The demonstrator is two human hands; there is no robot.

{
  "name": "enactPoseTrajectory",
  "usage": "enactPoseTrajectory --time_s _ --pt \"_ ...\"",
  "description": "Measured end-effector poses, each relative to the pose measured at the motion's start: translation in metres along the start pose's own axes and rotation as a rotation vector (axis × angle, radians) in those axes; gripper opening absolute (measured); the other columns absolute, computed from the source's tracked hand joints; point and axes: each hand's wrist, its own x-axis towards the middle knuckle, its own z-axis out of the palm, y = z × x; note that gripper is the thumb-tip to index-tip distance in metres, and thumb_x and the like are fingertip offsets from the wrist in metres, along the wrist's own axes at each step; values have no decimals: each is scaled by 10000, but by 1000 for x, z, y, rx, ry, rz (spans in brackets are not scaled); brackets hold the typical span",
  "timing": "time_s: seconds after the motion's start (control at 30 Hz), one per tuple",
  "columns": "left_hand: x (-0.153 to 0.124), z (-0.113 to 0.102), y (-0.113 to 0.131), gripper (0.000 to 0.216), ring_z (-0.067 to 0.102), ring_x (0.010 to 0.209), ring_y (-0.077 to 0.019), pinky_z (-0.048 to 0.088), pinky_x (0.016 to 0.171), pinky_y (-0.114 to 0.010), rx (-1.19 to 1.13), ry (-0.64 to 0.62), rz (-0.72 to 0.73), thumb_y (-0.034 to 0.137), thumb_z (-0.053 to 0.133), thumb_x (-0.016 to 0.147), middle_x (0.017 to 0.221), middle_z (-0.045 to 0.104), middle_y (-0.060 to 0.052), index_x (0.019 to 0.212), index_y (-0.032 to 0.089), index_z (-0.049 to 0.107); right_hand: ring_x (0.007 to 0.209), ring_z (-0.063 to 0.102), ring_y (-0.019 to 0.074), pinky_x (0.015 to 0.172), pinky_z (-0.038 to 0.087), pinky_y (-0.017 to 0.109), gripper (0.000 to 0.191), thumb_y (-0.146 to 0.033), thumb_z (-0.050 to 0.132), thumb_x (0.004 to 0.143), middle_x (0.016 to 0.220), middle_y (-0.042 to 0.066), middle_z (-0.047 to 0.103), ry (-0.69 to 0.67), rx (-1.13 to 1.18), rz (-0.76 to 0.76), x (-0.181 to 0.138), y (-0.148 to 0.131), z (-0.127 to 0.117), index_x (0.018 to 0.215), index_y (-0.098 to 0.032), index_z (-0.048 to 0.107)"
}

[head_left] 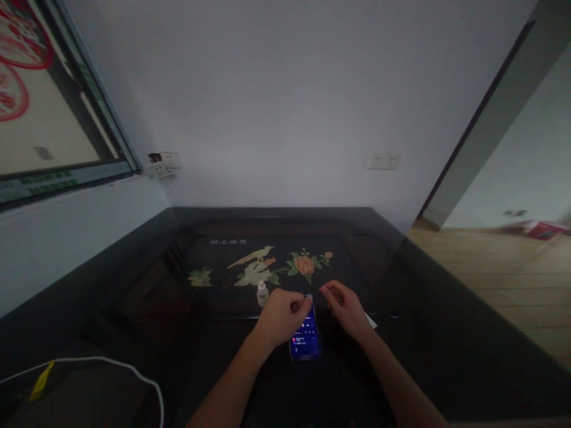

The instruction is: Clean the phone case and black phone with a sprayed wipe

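A phone (305, 337) with a lit blue screen lies flat on the dark table (134, 309) between my hands. My left hand (281, 315) hovers over the phone's upper left edge, fingers curled inward as if pinching something too small to name. My right hand (344, 308) is just right of the phone's top, fingertips pinched together near the left hand. A small white bottle (262, 293) stands upright right behind my left hand. A bit of white paper (371, 321) shows under my right wrist.
The table top carries an inlaid picture of a bird and flowers (267, 266). A white cable with a yellow tag (89, 364) curls across the near left corner. Wall sockets (383, 161) sit above the table; a wooden floor (499, 279) opens to the right.
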Motion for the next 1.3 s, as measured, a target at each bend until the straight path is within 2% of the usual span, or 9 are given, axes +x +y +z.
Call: enactPoseTrajectory --time_s 0.13,0.3,0.4,0.9,1.07,1.23,1.3 --pt "-2 -4 2 543 325 502 -84 255 534 -250 -144 190 89 463 468 999 519 306 60 549 186 342 545 482 130 485 367 229 394 -582 576 950 620 -39 513 -8 -7 -5 -2 -4 0 821 -213 619" --pt "1 -12 -4 512 334 493 -86 266 544 -258 -47 478 48 410 495 994 516 323 59 553 189 356 552 482 132 490 372 228 392 -579 570 952 630 -35 530 -4 -28 -3 -1 -4 0 820 -213 623" --pt "3 -14 -8 516 329 489 -87 266 543 -259 -21 553 37 406 505 991 518 308 62 554 191 336 554 495 136 497 382 232 393 -581 567 950 639 -30 552 -2 -44 -6 -1 -3 0 825 -214 631" --pt "3 -16 -6 515 355 488 -95 270 547 -272 15 550 3 417 505 989 512 348 56 547 192 363 554 507 133 486 371 227 406 -587 558 956 651 -21 579 -10 -55 -4 -1 -1 0 838 -207 640" --pt "4 -15 -6 520 380 499 -98 266 544 -264 -14 429 -34 453 481 1001 512 363 55 563 191 383 556 524 141 494 381 236 412 -594 560 951 658 -16 598 -8 -59 -2 0 -4 0 833 -209 644" --pt "1 -6 5 431 473 562 -118 321 574 -254 13 154 78 430 437 1024 595 498 38 663 200 485 555 523 145 503 390 240 400 -585 562 954 647 -22 585 -7 -49 -15 -1 -5 0 827 -213 635" --pt "-1 3 9 312 537 642 -139 376 622 -259 70 141 89 392 489 1000 674 566 25 751 212 544 552 517 144 512 395 244 402 -584 563 954 637 -26 572 -3 -57 -27 -1 -5 -1 820 -211 636"
